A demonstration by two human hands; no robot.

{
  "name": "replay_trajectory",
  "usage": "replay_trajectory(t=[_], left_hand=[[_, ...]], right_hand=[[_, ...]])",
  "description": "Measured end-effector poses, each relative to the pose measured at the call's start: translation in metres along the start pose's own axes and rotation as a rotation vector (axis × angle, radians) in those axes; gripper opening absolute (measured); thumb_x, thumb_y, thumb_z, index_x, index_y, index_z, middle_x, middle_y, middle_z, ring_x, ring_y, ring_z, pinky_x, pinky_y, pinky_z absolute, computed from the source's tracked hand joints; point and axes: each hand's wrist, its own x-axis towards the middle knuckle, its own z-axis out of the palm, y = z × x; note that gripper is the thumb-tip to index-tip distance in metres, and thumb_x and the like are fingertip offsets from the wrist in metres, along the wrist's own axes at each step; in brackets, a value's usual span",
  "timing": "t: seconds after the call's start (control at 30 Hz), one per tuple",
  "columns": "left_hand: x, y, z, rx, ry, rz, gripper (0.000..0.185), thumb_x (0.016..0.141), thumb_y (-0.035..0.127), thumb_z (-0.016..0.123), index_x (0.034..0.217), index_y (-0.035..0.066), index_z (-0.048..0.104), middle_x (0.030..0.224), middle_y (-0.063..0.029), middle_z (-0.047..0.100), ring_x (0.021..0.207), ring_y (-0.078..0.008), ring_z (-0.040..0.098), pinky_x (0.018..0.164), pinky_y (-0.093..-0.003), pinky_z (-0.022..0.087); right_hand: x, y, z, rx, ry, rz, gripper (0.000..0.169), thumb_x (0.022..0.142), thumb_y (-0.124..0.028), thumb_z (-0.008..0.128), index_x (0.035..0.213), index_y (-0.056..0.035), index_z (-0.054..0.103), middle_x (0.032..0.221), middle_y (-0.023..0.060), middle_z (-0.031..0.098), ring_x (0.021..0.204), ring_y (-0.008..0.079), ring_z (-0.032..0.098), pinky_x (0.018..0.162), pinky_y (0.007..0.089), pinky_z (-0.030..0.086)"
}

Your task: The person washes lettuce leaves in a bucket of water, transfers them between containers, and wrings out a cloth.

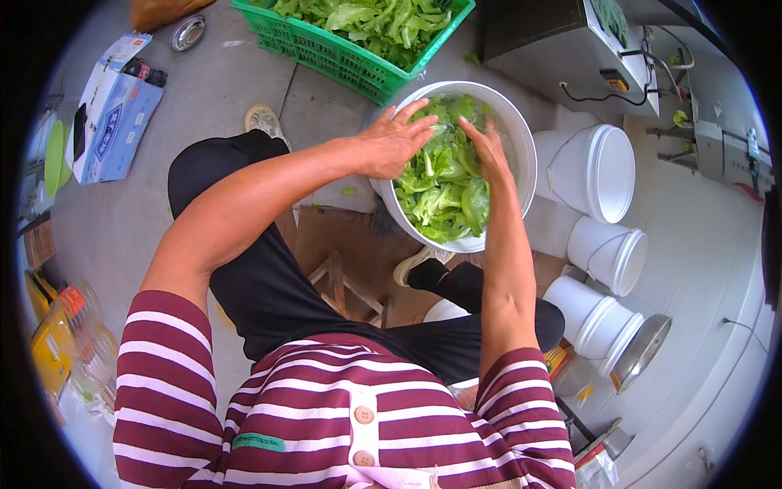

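Note:
A round white plastic bucket (pixel 530 153) stands on the floor before me, holding green lettuce leaves (pixel 443 198) in water. Over its left side reaches my left hand (pixel 397 139), fingers spread at the upper edge of the leaves, nothing gripped. At the right, my right hand (pixel 489 147) dips into the bucket against the leaves; its fingertips are partly under water, and its thumb is apart from the fingers. Just beyond the bucket sits a green plastic crate (pixel 333 64) heaped with more lettuce (pixel 372 24).
Lidded white buckets (pixel 586 171) line the wall at right, below a metal-sided unit (pixel 568 67) with a cable. At left are a blue-and-white carton (pixel 119 125) with a phone (pixel 79 131) on it and a metal bowl (pixel 188 32). Plastic bottles (pixel 79 330) stand lower left.

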Motion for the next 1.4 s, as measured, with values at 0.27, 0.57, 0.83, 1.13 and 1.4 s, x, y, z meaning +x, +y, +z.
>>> replay_trajectory(t=[0.27, 0.57, 0.83, 1.13, 1.4], left_hand=[[0.003, 0.000, 0.001, 0.051, -0.030, -0.001, 0.069, 0.076, 0.009, 0.055, 0.137, -0.007, 0.026, 0.149, -0.0140, 0.014, 0.139, -0.0318, 0.002, 0.111, -0.0473, 0.015], [0.003, 0.002, 0.001, 0.061, -0.033, 0.009, 0.069, 0.077, 0.009, 0.053, 0.137, -0.008, 0.024, 0.149, -0.0143, 0.012, 0.139, -0.0320, 0.000, 0.111, -0.0483, 0.015], [0.001, -0.001, 0.001, 0.106, -0.036, 0.000, 0.068, 0.077, 0.008, 0.052, 0.137, -0.007, 0.024, 0.149, -0.0139, 0.012, 0.139, -0.0316, 0.001, 0.112, -0.0472, 0.015], [0.002, -0.001, 0.002, 0.106, -0.024, 0.002, 0.070, 0.076, 0.008, 0.054, 0.138, -0.005, 0.024, 0.149, -0.0129, 0.014, 0.139, -0.0312, 0.002, 0.112, -0.0465, 0.016], [0.004, 0.002, 0.000, 0.061, -0.003, 0.026, 0.069, 0.075, 0.006, 0.056, 0.138, -0.001, 0.027, 0.148, -0.0123, 0.016, 0.139, -0.0318, 0.004, 0.111, -0.0473, 0.016]], right_hand=[[-0.005, -0.008, 0.054, -0.331, -0.364, -0.304, 0.049, 0.071, -0.031, 0.067, 0.098, 0.0088, 0.059, 0.084, 0.0160, 0.063, 0.076, 0.0211, 0.059, 0.069, 0.0370, 0.048], [-0.061, 0.019, -0.035, -0.046, -0.150, -0.038, 0.018, 0.069, -0.008, 0.067, 0.085, 0.0009, 0.067, 0.074, 0.0049, 0.063, 0.061, 0.0131, 0.056, 0.058, 0.0287, 0.045], [-0.074, -0.004, -0.085, 0.650, -0.026, 0.021, 0.030, 0.080, -0.005, 0.064, 0.107, 0.0040, 0.056, 0.098, 0.0126, 0.061, 0.089, 0.0221, 0.060, 0.077, 0.0342, 0.051], [-0.075, 0.023, -0.050, -0.680, 0.099, -0.489, 0.085, 0.069, -0.029, 0.075, 0.137, -0.0075, 0.028, 0.136, 0.0294, 0.025, 0.125, 0.0413, 0.030, 0.100, 0.0482, 0.034], [0.005, 0.050, 0.041, -1.072, -0.047, -0.396, 0.086, 0.071, -0.031, 0.072, 0.142, -0.0205, 0.026, 0.144, 0.0300, 0.013, 0.131, 0.0509, 0.017, 0.103, 0.0546, 0.030]])
